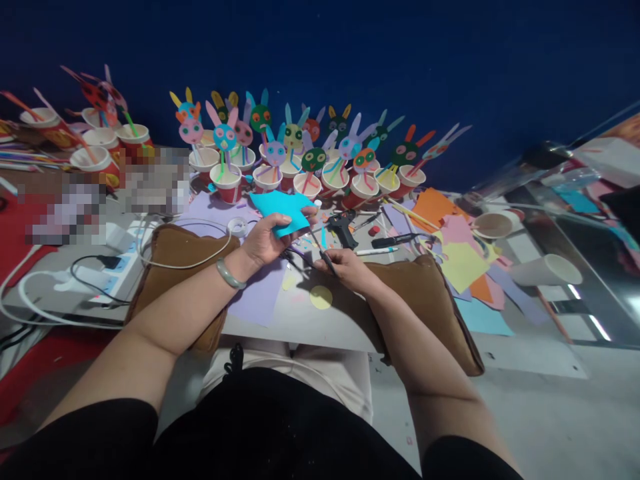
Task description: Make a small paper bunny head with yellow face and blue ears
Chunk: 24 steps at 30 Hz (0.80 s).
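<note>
Right over the middle of the pale table [345, 327], a bright blue piece of paper [283, 208] was being held up by the left hand [273, 233], so that one wasn't hard to spot. It was gripped with the thumb laid across the front and the fingertips curled around from behind at the right edge. A pair of scissors [328, 262] was held in the right hand [345, 268], fingers wrapped around the handles, blades pointed up at the paper's lower right. Whether the paper was actually touched by the blades couldn't really be made out, tbh.

Just beyond the scissors, a black glue gun [343, 230] was parked among little scraps, with a white pen [377, 251] left near it. Below the hands, a yellow paper disc [321, 297] could be seen lying flat, and a purple sheet [256, 301] was spread under the left forearm. A brown cushion [425, 300] was tucked beneath the right forearm. Along the back, a whole crowd of paper rabbits [314, 159] was lined up in paper cups [228, 183], and loose coloured sheets [463, 263] were piled over on the right.
</note>
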Each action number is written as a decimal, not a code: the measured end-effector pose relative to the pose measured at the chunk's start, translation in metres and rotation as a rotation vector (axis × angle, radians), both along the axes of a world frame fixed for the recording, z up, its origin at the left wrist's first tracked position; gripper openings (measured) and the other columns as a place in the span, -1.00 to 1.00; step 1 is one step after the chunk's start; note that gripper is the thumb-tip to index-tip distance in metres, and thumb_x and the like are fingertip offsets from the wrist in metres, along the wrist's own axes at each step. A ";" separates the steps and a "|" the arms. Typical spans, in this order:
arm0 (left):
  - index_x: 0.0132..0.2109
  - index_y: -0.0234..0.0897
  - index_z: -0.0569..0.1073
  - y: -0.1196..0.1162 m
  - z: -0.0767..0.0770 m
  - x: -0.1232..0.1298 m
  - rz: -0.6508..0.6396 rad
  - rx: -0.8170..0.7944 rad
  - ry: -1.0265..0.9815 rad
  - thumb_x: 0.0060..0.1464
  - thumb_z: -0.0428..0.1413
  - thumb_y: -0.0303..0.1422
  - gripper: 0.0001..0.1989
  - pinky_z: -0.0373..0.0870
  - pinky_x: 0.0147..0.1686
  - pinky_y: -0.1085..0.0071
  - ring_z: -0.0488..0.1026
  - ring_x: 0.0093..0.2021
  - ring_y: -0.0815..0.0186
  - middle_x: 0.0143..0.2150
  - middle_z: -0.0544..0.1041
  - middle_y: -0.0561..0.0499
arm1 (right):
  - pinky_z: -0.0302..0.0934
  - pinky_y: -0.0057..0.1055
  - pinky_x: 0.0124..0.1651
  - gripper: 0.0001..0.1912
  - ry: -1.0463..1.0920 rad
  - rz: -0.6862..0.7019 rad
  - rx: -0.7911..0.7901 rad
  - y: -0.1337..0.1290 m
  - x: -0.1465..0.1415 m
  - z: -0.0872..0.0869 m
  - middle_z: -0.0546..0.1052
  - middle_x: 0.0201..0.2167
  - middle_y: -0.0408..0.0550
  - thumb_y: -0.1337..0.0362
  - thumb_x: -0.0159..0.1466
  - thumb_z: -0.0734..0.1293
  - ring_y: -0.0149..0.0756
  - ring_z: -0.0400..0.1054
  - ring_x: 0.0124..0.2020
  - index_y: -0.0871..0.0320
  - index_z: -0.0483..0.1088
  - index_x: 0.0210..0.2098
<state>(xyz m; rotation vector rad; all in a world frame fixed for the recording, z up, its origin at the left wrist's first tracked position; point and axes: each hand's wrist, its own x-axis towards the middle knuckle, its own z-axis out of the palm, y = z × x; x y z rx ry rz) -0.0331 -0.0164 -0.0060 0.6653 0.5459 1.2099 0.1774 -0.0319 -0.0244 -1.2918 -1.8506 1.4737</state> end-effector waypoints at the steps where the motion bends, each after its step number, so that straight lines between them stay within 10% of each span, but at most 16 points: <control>1: -0.23 -0.29 0.56 0.001 0.000 0.000 0.011 -0.008 0.004 -0.23 0.24 -0.34 -0.69 0.51 0.06 0.21 0.62 -0.07 0.16 -0.18 0.65 -0.05 | -0.15 -0.40 -0.42 -0.29 -0.016 0.005 0.020 0.001 0.001 0.000 0.11 -0.62 -0.29 -0.32 0.00 0.48 -0.50 -0.05 -0.52 0.10 0.10 -0.64; 8: -0.43 -0.23 0.40 0.006 -0.014 0.002 0.354 -0.019 0.183 -0.28 0.33 -0.37 -0.75 0.53 -0.20 0.36 0.53 -0.33 0.35 -0.39 0.55 0.13 | -0.04 -0.40 -0.41 -0.38 0.066 -0.134 0.030 0.007 0.014 0.006 0.21 -0.62 -0.26 -0.20 -0.03 0.56 -0.47 0.06 -0.52 0.12 0.19 -0.60; 12: -0.32 -0.28 0.55 -0.005 -0.020 0.002 0.083 0.218 0.477 -0.22 0.40 -0.33 -0.73 0.51 -0.27 0.39 0.51 -0.37 0.34 -0.34 0.62 0.01 | 0.20 -0.32 -0.37 -0.43 0.341 -0.292 0.033 0.006 0.011 0.008 0.40 -0.51 -0.19 -0.13 -0.14 0.61 -0.35 0.27 -0.47 0.08 0.29 -0.47; 17: -0.34 -0.29 0.55 -0.011 -0.026 0.004 -0.273 0.344 0.673 -0.13 0.39 -0.28 -0.76 0.37 -0.50 0.46 0.42 -0.53 0.39 -0.51 0.54 0.03 | 0.07 -0.35 -0.53 -0.43 0.454 -0.399 -0.005 0.000 0.003 0.005 0.23 -0.60 -0.30 -0.02 -0.15 0.62 -0.43 0.08 -0.59 0.03 0.22 -0.42; 24: -0.30 -0.27 0.45 -0.003 -0.021 0.008 -0.124 0.170 0.598 -0.07 0.40 -0.15 -0.63 0.19 -0.66 0.58 0.37 -0.64 0.50 -0.49 0.55 0.06 | 0.13 -0.26 -0.44 -0.45 0.443 -0.868 0.348 0.046 0.058 -0.004 0.19 -0.54 -0.24 -0.12 0.06 0.49 -0.34 0.15 -0.51 -0.02 0.06 -0.42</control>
